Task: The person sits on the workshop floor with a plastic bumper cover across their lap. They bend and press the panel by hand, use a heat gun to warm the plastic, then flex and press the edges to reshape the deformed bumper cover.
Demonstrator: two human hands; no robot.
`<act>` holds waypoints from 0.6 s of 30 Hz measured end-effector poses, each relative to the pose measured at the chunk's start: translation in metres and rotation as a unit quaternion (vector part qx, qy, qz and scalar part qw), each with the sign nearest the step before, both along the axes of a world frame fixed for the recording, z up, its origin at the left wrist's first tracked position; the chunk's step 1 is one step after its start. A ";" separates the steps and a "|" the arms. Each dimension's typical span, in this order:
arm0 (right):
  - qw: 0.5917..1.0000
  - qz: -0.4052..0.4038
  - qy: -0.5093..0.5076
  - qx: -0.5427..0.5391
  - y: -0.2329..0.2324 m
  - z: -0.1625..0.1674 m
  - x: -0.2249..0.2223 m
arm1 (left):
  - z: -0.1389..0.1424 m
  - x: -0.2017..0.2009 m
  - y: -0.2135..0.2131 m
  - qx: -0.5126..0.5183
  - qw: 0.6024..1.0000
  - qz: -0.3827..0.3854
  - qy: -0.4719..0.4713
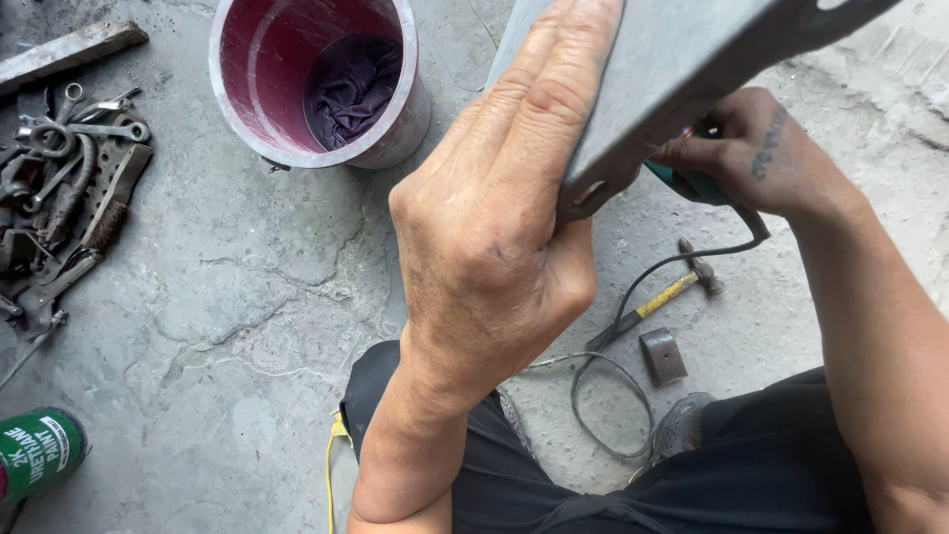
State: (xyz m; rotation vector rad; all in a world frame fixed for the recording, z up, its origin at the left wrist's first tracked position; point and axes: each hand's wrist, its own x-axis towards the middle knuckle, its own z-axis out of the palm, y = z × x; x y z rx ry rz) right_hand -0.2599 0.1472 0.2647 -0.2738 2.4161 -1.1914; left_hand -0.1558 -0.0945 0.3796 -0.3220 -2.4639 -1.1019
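Head view, left to right. Green can (38,453) at bottom left, lying on cracked concrete floor (237,297). Heap of spanners (64,188) and rusty tools at far left, well apart from both hands. Pink bucket (321,84) at top, upright, dark cloth (351,89) bunched inside.

Left hand (494,227) at centre, raised, fingers straight and together, laid flat along the near face of the grey plate (682,69); thumb side hidden behind the edge, so wrapped or merely pressed cannot be told. Plate held up off the floor, tilted, running toward top right, with cut-outs near its upper end and at the lower corner.

Right hand (761,148) closed round the teal tool (692,183) just under the plate's lower edge; black cord (633,297) trailing down to the floor. Hammer (672,292) with yellow handle and small metal block (662,356) on the floor below, apart from both hands.

Handling, as judged: plate looks like sheet metal, stiff, fairly heavy for its area, smooth-faced and liable to slip under a flat palm; edges and cut-outs possibly sharp. Best held across a long edge with thumb opposed, clear of the tool's working end
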 end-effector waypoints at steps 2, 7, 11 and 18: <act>1.000 0.001 -0.006 -0.021 0.002 -0.001 0.000 | 0.003 -0.001 -0.001 -0.003 1.000 -0.001 0.000; 0.999 0.032 -0.040 0.006 0.006 0.009 0.001 | 0.002 0.000 -0.001 0.002 1.000 -0.006 0.000; 0.996 0.059 -0.029 -0.059 0.000 0.008 0.000 | -0.001 0.001 -0.001 0.004 1.000 -0.010 0.001; 0.997 -0.059 -0.002 -0.057 0.001 -0.028 -0.008 | -0.001 0.002 -0.002 0.011 1.000 -0.013 -0.005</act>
